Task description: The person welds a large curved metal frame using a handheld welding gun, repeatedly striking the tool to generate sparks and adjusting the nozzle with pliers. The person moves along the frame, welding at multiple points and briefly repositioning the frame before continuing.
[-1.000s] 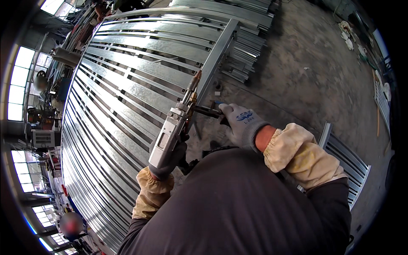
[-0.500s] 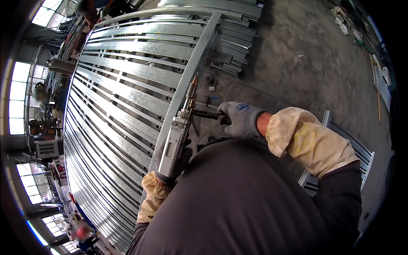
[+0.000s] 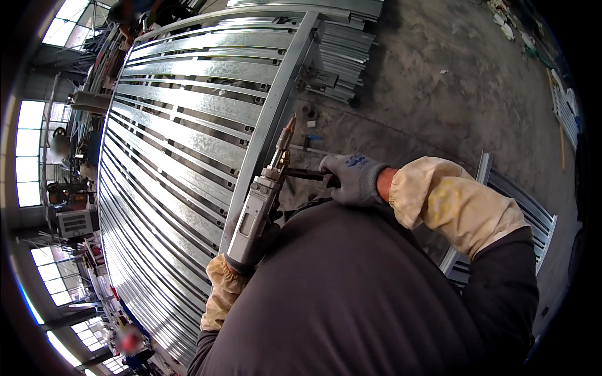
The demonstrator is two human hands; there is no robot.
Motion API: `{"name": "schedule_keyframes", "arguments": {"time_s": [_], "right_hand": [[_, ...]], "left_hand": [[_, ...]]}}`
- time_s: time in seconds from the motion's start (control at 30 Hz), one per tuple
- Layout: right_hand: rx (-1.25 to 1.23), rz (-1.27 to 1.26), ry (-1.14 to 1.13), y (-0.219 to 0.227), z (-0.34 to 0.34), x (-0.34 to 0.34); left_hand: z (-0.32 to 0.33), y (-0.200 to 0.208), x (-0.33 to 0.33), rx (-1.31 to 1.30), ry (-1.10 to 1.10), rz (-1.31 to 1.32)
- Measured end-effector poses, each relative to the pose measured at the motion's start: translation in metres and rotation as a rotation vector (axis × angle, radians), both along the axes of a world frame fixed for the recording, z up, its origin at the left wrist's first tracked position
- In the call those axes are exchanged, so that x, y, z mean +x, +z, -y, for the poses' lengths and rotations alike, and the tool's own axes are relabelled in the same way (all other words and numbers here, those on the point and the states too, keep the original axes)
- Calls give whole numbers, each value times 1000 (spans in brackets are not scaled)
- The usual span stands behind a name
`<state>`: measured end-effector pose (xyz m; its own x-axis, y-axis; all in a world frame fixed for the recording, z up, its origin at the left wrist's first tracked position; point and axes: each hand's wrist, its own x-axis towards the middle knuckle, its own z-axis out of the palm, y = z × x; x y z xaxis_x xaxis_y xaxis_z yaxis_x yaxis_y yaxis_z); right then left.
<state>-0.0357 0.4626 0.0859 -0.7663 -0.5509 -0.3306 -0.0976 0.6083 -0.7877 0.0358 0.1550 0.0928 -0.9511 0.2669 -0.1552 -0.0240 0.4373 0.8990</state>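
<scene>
While the torch (image 3: 249, 216) was held by its three-o'clock handle (image 3: 305, 173), right hand (image 3: 354, 180) fingers curled, left hand (image 3: 266, 241) fingers indeterminable, the metal frame (image 3: 266, 128) could be scraped through slackened grip.

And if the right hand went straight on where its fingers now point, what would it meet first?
Probably the silver tool, along the dark side handle that the right hand holds, though depth is unclear.

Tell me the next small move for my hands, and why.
Probably ease the silver, boxy metal tool left, toward the grey, straight metal rail: the tool's copper-coloured tip appears just right of it, and the grey-gloved right hand grips the black, rod-shaped side handle.
</scene>
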Motion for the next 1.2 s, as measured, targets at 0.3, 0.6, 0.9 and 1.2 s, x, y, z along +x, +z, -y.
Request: {"name": "schedule_keyframes", "arguments": {"time_s": [0.3, 0.6, 0.9, 1.2], "right_hand": [[-33, 60, 9, -15, -6, -3], [-122, 67, 97, -42, -8, -14], [-150, 54, 64, -83, -42, -11], [-1674, 826, -676, -6, 37, -39]], "left_hand": [[-8, -8, -6, 335, 74, 161], [3, 5, -7, 229, -121, 278], [-10, -5, -23, 564, 38, 393], [-1, 34, -29, 374, -146, -70]]}}
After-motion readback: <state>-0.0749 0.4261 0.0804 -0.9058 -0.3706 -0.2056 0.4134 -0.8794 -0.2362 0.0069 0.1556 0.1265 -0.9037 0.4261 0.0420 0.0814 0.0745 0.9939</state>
